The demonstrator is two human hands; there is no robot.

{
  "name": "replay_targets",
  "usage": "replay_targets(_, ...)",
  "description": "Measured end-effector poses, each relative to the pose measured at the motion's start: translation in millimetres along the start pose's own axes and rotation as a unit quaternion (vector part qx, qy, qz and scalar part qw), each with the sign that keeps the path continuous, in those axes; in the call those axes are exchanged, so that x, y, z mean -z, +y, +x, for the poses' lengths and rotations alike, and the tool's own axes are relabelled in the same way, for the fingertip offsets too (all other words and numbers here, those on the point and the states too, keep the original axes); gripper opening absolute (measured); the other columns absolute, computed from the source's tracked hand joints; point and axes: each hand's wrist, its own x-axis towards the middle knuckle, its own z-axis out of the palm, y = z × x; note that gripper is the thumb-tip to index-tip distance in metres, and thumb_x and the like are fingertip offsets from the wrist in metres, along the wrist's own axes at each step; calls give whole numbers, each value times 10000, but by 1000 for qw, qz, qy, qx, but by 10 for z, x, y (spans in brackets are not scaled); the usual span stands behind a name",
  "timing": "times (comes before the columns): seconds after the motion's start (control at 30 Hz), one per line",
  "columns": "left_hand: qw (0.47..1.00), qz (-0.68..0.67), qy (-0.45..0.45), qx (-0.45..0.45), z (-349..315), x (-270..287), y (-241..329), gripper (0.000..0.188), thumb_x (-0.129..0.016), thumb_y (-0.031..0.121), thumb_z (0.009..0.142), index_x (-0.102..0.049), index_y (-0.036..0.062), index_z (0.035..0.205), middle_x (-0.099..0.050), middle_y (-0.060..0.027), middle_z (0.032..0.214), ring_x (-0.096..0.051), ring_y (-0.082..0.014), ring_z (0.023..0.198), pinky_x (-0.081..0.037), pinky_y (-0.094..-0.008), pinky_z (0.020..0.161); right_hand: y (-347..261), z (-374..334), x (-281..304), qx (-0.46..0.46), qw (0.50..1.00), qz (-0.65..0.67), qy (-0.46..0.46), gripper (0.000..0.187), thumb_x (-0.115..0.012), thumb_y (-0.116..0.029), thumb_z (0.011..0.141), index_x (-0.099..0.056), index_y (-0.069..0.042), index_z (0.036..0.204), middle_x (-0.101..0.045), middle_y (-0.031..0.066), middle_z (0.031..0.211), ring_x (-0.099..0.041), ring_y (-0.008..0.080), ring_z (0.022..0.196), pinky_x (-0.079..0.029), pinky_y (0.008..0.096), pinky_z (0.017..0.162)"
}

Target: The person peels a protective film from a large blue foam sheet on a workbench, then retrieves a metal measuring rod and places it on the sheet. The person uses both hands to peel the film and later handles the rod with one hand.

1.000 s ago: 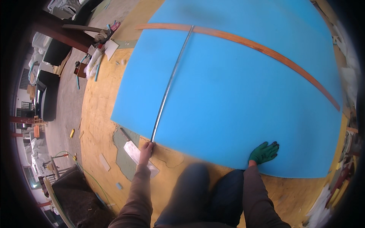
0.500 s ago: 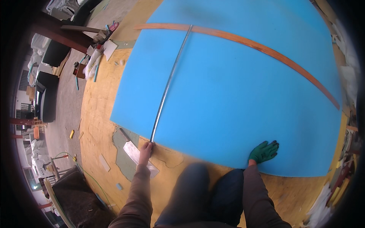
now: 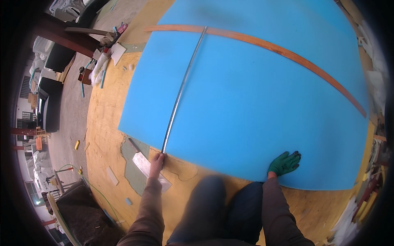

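Note:
A large blue foam sheet (image 3: 238, 102) lies flat before me. Across its far part runs a long reddish-brown wooden strip (image 3: 283, 51). A thin metal ruler with fine markings (image 3: 179, 96) crosses the left part of the sheet, from the near edge up to the strip. My bare left hand (image 3: 156, 165) is closed round the ruler's near end at the foam's edge. My right hand (image 3: 284, 163), in a green glove with dark fingertips, rests flat on the sheet's near right part, fingers spread. Beside my left hand lies a broad-bladed knife (image 3: 143, 164), partly hidden by my wrist.
The foam rests on a plywood table (image 3: 104, 119) with a grey-green patch (image 3: 130, 174). Small scraps lie on the wood. A brown post (image 3: 61, 35) and dark furniture pieces (image 3: 53, 104) stand at the left, near a dark brown padded piece (image 3: 84, 213). White bundles (image 3: 377, 88) line the right.

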Motion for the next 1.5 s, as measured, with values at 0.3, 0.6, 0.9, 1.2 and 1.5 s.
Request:
replay_targets(0.3, 1000, 4, -4, -4, 10, 15, -10, 258, -598, 326, 1111, -719, 113, 1031, -546, 71, 735, -461, -46, 585, -330, -240, 509, 15, -7, -63, 5, 1000, 2, 21, 601, -361, -384, 1160, -415, -14, 1630, -378, 182, 1715, -330, 315, 1594, -168, 514, 1323)
replay_targets(0.6, 1000, 7, 3, 0, 16, 14, -15, 264, -607, 334, 1109, -718, 110, 1022, -533, 75, 728, -454, -45, 576, -326, -240, 501, -4, 3, -31, -4, 1000, -7, 3, 605, -363, -380, 1155, -410, -17, 1636, -370, 177, 1725, -332, 307, 1597, -174, 506, 1324)
replay_targets(0.9, 999, 21, -8, -38, -75, -17, 50, 317, -602, 372, 1103, -704, 109, 959, -512, 75, 718, -446, -51, 575, -329, -256, 509, 64, -5, -16, 41, 997, -40, 56, 558, -423, -369, 1137, -482, -20, 1569, -499, 176, 1585, -457, 333, 1467, -289, 517, 1247)
replay_targets(1.2, 1000, -6, 6, -25, -68, -60, 48, 288, -646, 377, 1068, -769, 117, 1075, -498, 89, 697, -436, -30, 554, -318, -233, 485, 102, 34, -149, 42, 995, -5, 92, 580, -427, -425, 1126, -505, -35, 1547, -519, 173, 1557, -462, 342, 1451, -291, 526, 1227)
replay_targets(1.5, 1000, 2, -5, -23, -80, -44, 62, 287, -614, 375, 1099, -716, 112, 1043, -529, 74, 751, -469, -51, 596, -323, -243, 513, 125, 48, -179, 25, 997, 5, 73, 596, -396, -445, 1131, -500, -45, 1560, -503, 173, 1590, -440, 338, 1489, -267, 529, 1253)
